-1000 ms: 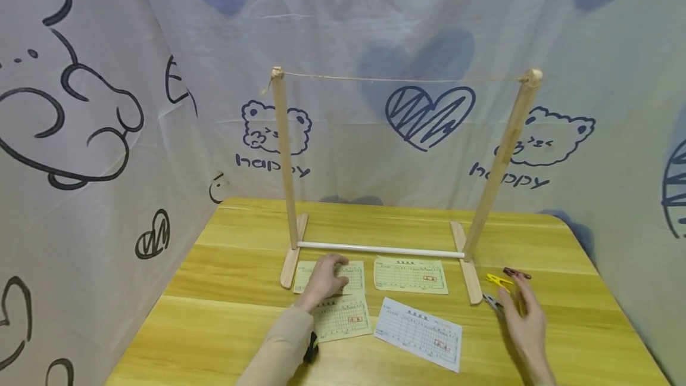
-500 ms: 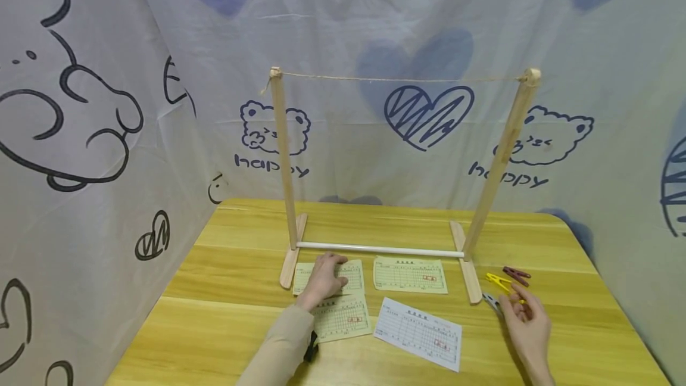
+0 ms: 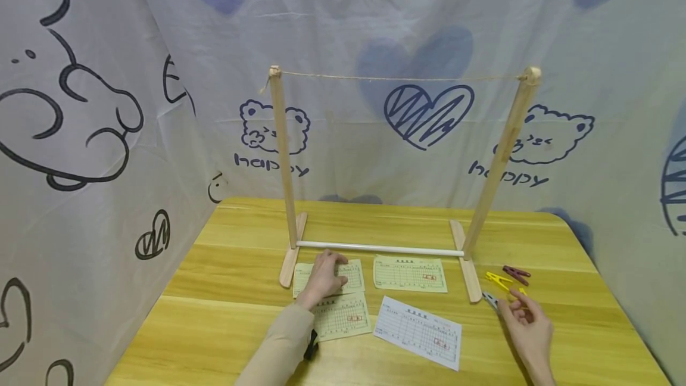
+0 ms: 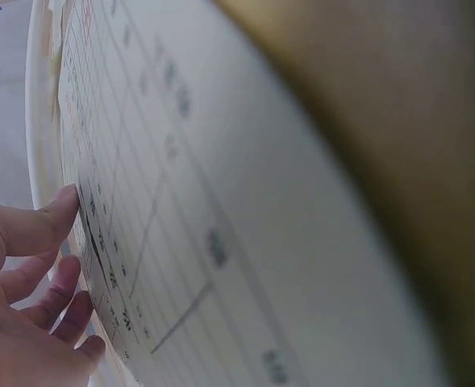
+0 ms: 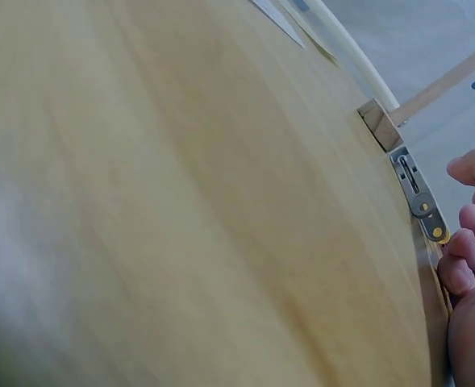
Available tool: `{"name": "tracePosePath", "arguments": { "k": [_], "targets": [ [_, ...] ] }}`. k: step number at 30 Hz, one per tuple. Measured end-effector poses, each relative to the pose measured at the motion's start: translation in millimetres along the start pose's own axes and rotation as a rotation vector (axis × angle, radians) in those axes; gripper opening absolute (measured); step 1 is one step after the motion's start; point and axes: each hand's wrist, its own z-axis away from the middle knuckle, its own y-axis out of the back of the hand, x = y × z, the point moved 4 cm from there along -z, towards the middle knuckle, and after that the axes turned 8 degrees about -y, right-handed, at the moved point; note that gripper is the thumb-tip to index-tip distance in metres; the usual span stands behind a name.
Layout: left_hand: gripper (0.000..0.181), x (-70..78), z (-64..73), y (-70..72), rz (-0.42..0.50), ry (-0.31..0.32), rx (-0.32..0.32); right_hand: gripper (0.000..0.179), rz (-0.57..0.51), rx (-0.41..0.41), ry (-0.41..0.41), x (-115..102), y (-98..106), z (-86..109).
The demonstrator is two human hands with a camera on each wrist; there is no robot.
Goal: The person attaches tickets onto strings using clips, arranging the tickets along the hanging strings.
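Note:
My left hand [image 3: 323, 279] rests on a pale yellow printed form [image 3: 355, 273] at the upper left of the papers. In the left wrist view its thumb touches the paper and the other fingers bend loosely. Over the table at the right, my right hand [image 3: 527, 332] is beside several clothespins, its fingers loosely bent and nothing seen held. A grey clothespin [image 3: 490, 301] lies by its thumb, with a yellow clothespin [image 3: 498, 280] and a dark red clothespin [image 3: 516, 274] beyond. The grey clothespin [image 5: 414, 189] also shows in the right wrist view. Another yellow bit is partly hidden by the fingertips.
Two more yellow forms lie on the table, a right form [image 3: 409, 276] and a lower form [image 3: 343, 317], plus a white form [image 3: 418, 332]. Behind them stands a wooden frame [image 3: 283, 159] with a string [image 3: 396, 78] across its top and a white rod [image 3: 380, 248] low down.
My right hand has drawn back slightly right and toward me, uncovering more of the dark red and yellow clothespins; its fingers have bent more. My left hand has stayed nearly still.

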Motion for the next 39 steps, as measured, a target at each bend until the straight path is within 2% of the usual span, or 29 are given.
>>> {"name": "tracePosePath", "arguments": {
  "k": [4, 10, 21, 27, 32, 39],
  "targets": [
    [0.038, 0.1, -0.5, -0.4, -0.001, 0.004, 0.000, 0.034, 0.002, -0.007, -0.004, 1, 0, -0.8],
    [0.046, 0.4, -1.0, -0.6, -0.044, 0.007, -0.009, 0.036, 0.023, -0.043, -0.056, 5, -1, -1.4],
    [0.042, -0.3, -1.1, -1.0, -0.036, 0.013, -0.024, 0.036, 0.021, -0.065, -0.095, 11, -1, -2.3],
    [0.046, 1.3, -1.0, 0.7, -0.047, -0.005, -0.001, 0.034, 0.010, -0.072, -0.101, 11, -1, -3.4],
    [0.051, 1.2, -3.2, 2.6, -0.062, -0.001, 0.029, 0.037, 0.013, -0.119, -0.094, 10, 0, -4.1],
    [0.040, 1.1, -2.1, 4.6, 0.001, -0.011, 0.063, 0.041, 0.049, -0.200, -0.074, 8, 1, -4.4]
  ]
}}
